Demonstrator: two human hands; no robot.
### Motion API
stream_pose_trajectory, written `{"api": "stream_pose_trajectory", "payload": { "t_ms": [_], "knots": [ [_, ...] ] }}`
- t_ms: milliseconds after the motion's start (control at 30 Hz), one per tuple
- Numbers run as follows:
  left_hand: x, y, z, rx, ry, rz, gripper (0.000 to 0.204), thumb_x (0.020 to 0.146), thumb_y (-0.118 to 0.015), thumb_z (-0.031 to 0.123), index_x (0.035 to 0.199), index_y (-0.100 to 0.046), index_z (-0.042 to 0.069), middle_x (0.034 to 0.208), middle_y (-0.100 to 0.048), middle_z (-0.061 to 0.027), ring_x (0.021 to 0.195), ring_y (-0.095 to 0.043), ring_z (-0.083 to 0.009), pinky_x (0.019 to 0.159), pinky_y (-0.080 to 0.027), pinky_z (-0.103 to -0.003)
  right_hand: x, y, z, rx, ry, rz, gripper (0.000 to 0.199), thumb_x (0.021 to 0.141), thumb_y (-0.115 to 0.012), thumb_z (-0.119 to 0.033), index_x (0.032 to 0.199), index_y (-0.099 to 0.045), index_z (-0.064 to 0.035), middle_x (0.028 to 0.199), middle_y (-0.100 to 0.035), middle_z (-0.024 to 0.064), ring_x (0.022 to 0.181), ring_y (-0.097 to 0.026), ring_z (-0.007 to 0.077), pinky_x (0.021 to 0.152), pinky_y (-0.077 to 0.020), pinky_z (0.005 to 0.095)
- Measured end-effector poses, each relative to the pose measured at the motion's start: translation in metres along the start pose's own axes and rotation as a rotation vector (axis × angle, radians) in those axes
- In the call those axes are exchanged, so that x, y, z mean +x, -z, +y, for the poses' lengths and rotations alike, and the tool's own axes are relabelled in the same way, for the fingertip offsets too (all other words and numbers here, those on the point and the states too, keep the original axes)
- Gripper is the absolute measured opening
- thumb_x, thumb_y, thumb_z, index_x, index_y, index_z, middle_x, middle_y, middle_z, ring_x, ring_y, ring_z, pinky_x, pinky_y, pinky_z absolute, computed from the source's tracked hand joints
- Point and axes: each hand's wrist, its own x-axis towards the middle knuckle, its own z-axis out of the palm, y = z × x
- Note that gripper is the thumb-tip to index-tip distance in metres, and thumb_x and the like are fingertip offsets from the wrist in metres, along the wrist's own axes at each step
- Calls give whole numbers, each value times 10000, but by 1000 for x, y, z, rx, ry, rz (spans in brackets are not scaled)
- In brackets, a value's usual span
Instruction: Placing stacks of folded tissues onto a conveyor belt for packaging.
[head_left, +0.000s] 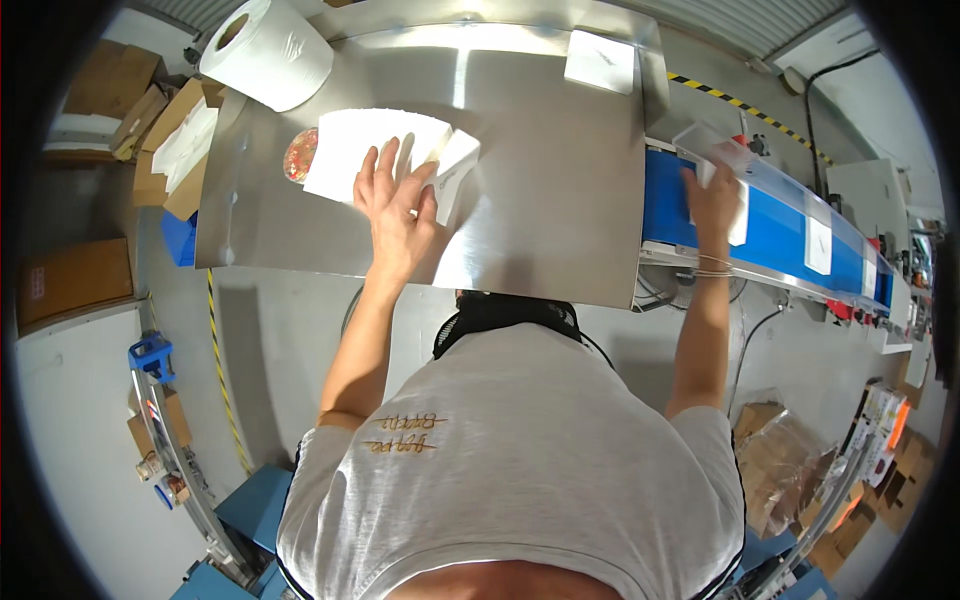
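My left hand point(395, 215) lies with spread fingers over a fanned stack of flat white cards or packets point(375, 135) on a steel table. A round piece with red and multicoloured specks point(300, 156) shows at the left end of that stack, its other part covered. Over the near end of a blue conveyor belt point(667, 205), my right hand point(714, 205) spans a flat white card point(740, 222) with thumb and fingers. Motion slightly smears this hand, and it hides much of the card.
The steel table point(560, 190) carries a big white paper roll point(275, 55) and another white card point(600, 62). A clear cover point(790, 185) runs along the conveyor, with more white cards point(818, 245) on its belt. Left of the table stands an open carton point(180, 150).
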Motion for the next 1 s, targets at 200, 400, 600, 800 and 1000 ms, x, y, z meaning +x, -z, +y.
{"api": "stream_pose_trajectory", "payload": {
  "t_ms": [200,400,600,800,1000],
  "knots": [
    [3,2,2,-25,-43,-29,311,719,-639,20,1001,-704,135,1408,-393,-153,1335,-267,-413,1079,-181,-521,-34,-4,-190,963,626,-749,515,789,-720,-177,1266,-529,-158,1292,-513,93,1178,-511,256,974,-425,377],
    [8,10,-5,-22,26,-61,435,771,-700,173,1197,-615,146,1452,-308,-196,1350,-237,-409,1086,-187,-525,-41,-39,-183,1147,592,-733,311,880,-652,-196,1154,-551,-91,1128,-556,30,1015,-530,147,888,-440,295],
    [7,8,-19,51,47,-76,396,809,-640,103,1204,-616,131,1408,-389,-155,1337,-284,-374,1080,-231,-494,-27,-30,-57,1119,-160,-531,273,925,-608,-297,988,-629,-32,746,-536,-31,690,-438,61,593,-409,242],
    [6,5,-13,15,20,2,377,770,-641,35,1136,-660,128,1358,-452,-143,1311,-332,-375,1082,-233,-491,12,-14,61,304,-194,-228,457,845,-658,-437,959,-659,6,724,-638,88,598,-544,213,603,-462,321],
    [7,2,-12,-45,33,2,346,725,-623,17,1039,-705,136,1391,-423,-152,1341,-279,-406,1093,-170,-526,3,-25,-9,18,208,223,501,724,-746,-356,1094,-605,-49,1074,-622,178,971,-597,371,801,-491,440]
  ]
}}
